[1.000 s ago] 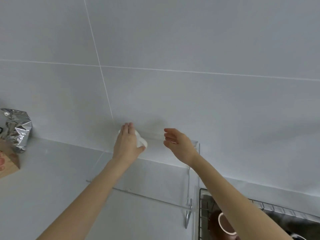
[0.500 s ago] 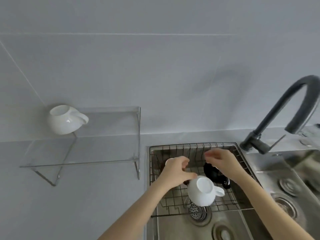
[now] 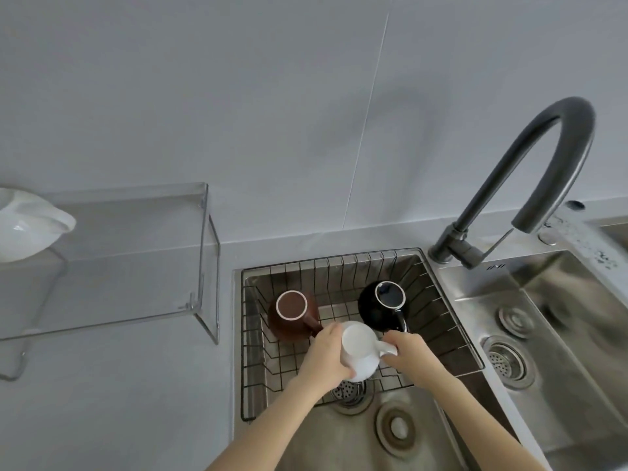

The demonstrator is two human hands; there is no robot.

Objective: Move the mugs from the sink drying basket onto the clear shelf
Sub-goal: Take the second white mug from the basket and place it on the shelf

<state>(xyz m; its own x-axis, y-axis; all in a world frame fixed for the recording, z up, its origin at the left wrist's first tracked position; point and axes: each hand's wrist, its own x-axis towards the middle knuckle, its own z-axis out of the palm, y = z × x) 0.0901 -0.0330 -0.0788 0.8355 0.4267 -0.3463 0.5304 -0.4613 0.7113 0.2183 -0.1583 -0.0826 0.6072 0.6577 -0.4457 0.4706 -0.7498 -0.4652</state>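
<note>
A white mug [image 3: 359,348] stands in the wire drying basket [image 3: 339,263] inside the left sink. My left hand [image 3: 326,358] wraps its left side and my right hand [image 3: 413,356] pinches its handle. Behind it in the basket stand a brown mug [image 3: 292,312] at the left and a black mug [image 3: 382,305] at the right, both untouched. The clear shelf [image 3: 136,253] stands on the counter to the left, and another white mug [image 3: 23,229] sits on its far left end, partly cut off by the frame edge.
A dark curved faucet [image 3: 530,171] arches over the divider between the two steel sink bowls. The right bowl [image 3: 550,334] has a drain strainer. A grey tiled wall rises behind, and grey counter [image 3: 119,385] lies under and in front of the shelf.
Both hands left the shelf, where the first white mug stays, and came down to the basket. They now close around the second white mug, left on its body, right on its handle.
</note>
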